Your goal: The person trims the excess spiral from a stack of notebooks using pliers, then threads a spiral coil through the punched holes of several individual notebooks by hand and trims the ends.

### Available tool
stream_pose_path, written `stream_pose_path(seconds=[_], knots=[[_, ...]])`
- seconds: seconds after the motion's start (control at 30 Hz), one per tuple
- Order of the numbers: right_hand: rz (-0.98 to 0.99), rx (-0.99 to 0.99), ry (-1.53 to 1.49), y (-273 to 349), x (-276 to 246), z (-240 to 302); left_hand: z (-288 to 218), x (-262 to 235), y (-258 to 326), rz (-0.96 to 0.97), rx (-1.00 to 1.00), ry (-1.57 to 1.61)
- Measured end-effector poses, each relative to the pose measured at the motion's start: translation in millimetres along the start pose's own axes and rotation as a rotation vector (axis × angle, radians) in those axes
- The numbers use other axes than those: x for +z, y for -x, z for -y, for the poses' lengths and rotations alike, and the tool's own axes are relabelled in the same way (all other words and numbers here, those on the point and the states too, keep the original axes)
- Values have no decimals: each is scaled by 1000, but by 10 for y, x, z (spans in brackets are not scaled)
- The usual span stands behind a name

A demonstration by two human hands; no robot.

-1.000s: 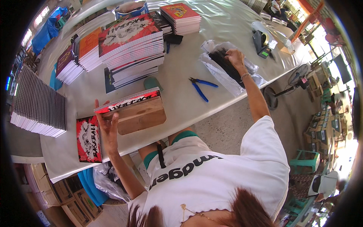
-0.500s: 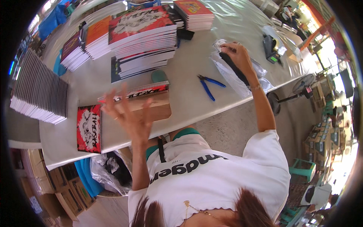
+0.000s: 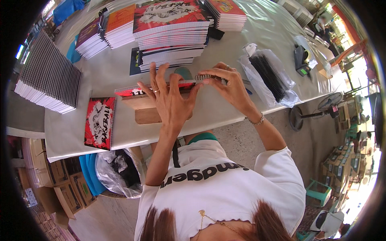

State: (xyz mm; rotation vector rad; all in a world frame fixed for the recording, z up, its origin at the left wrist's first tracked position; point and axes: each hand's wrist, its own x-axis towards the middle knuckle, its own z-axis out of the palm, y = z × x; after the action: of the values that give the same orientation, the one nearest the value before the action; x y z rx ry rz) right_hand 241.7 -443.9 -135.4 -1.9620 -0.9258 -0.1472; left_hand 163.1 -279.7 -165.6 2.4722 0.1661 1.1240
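Observation:
A red-covered notebook stands on edge against a wooden block on the table in front of me. My left hand grips it, fingers over its upper edge and thumb on the near side. Pinched in my right hand is a dark spiral binding coil, its end at the notebook's right corner. Whether the coil has entered any holes is too small to tell. To the right, more black coils lie in an opened plastic wrap. A finished-looking spiral notebook lies flat at the left.
Stacked notebooks rise beyond my hands, with a tall stack of bound ones at far left. A green round object sits behind the block. A tape dispenser stands far right. Below the table edge is a plastic-lined box.
My right hand has come left from the coil bundle, bringing one coil to the notebook. My left hand has closed on the notebook. The view has shifted slightly.

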Motion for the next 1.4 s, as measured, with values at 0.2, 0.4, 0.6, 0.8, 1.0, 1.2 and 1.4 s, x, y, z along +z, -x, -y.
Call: stream_pose_path(seconds=[0.2,0.4,0.6,0.8,1.0,1.2,1.4], knots=[[-12,10,82,59,42,15,13,10,-4,26,14,-65],[-73,5,90,69,84,31,22,-28,-56,22,44,-73],[-73,-10,81,91,98,20,36,-9,-50,2,61,-71],[-127,-66,-14,95,131,11,44,-28,-45,20,54,-75],[-24,11,-266,118,218,-30,63,-24,-28,18,77,-76],[2,136,-479,137,233,10,72,-54,13,36,85,-108],[117,61,-289,118,111,80,170,40,169,-9,124,-75]])
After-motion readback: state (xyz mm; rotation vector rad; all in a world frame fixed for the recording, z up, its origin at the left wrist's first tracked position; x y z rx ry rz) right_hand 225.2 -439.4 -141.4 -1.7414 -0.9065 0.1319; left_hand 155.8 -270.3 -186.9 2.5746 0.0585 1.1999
